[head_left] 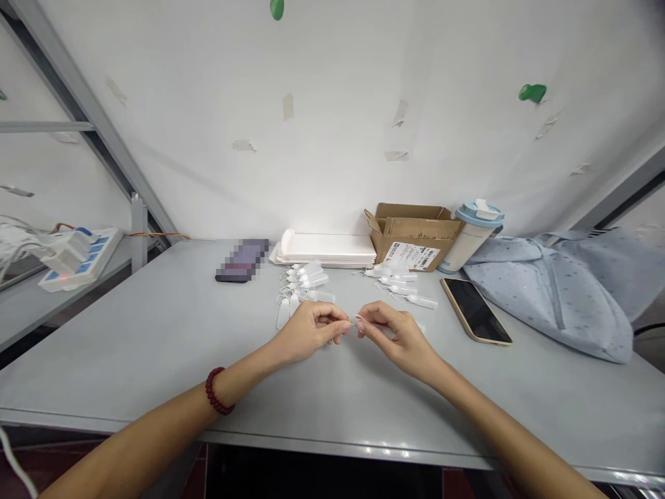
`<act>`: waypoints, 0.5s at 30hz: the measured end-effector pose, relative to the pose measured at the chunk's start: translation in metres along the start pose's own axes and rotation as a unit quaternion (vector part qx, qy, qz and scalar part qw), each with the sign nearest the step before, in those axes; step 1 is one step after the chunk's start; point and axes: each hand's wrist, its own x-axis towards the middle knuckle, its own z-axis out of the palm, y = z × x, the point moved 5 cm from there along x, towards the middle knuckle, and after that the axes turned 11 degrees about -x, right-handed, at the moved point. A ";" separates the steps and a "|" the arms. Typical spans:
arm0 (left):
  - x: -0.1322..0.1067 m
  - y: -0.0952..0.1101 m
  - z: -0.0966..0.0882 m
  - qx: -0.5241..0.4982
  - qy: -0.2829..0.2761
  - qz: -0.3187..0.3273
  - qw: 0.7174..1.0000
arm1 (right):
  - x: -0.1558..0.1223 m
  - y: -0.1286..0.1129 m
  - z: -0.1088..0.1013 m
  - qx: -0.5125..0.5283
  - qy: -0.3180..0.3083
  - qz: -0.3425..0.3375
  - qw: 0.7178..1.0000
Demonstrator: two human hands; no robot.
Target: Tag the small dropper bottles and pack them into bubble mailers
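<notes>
Over the middle of the grey table, my left hand (310,331) and my right hand (399,336) meet fingertip to fingertip. Each is closed in a pinch on a tiny shiny piece (354,324) between them, too small to name. Just behind my left hand lies a group of small white tags with string loops (306,277), some of them translucent. A second group of similar translucent tags (400,283) is spread behind my right hand. A dark red braided bracelet (217,391) circles my left wrist.
Behind the tags are a stack of white sleeves (327,248), an open cardboard box (415,235) and a blue-lidded cup (467,239). A phone (478,312) and a light blue cloth bag (555,291) lie right. A dark blurred device (243,260) and power strip (86,260) are left.
</notes>
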 end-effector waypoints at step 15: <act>-0.005 -0.007 0.011 0.003 -0.026 -0.043 0.999 | -0.001 0.005 0.011 0.008 -0.063 0.007 0.998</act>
